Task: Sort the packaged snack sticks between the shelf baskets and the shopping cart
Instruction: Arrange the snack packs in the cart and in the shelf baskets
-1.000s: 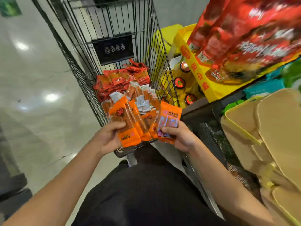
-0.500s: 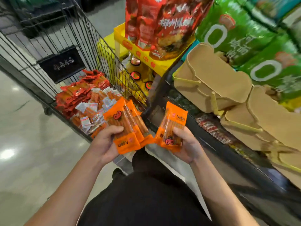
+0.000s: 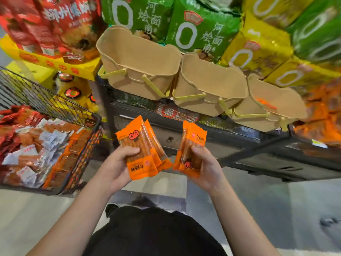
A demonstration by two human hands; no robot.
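Left grip: orange packs | right grip: pack | baskets above

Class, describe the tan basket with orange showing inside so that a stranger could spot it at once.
Find the black wire shelf below the green noodle bags. Three tan baskets sit on it in a row. Yours is the rightmost basket, the only one showing an orange pack inside.

Bright even light, motion-blurred, warped wide-angle edges
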